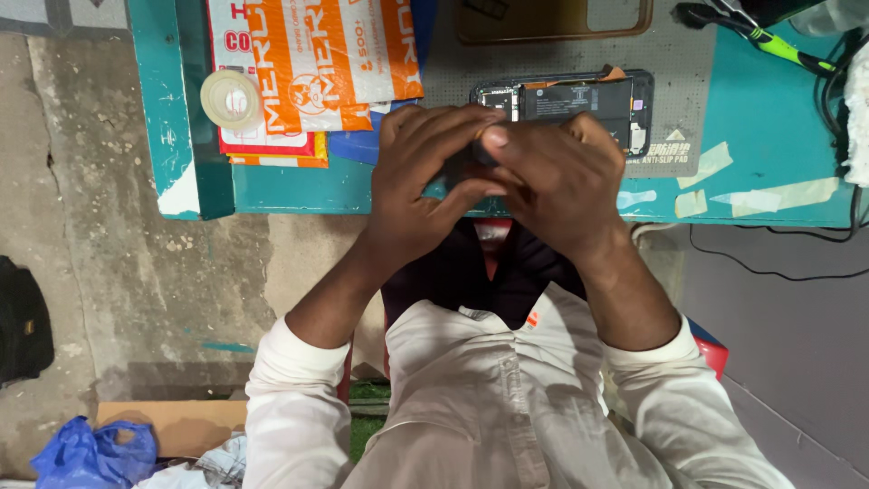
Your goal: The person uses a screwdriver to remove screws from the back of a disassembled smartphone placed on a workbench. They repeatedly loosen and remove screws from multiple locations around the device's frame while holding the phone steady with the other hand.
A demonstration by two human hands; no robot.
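Teal bench (299,186): left hand (425,177) and right hand (552,181) clamp small dark part (462,163).

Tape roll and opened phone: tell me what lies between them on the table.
In the head view, orange-and-white printed packets lie between the tape roll and the opened phone, along with bare grey mat.

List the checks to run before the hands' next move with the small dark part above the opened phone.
1. Left hand gripping the small dark part: ok.
2. Right hand on it too, thumb on top: ok.
3. Kind and state of the part: cannot tell, fingers hide it.
4. Opened black phone with exposed battery flat on the grey anti-slip pad: ok.
5. Green-handled tool apart from both hands: ok.
6. Roll of clear tape lying on the teal wooden table: ok.
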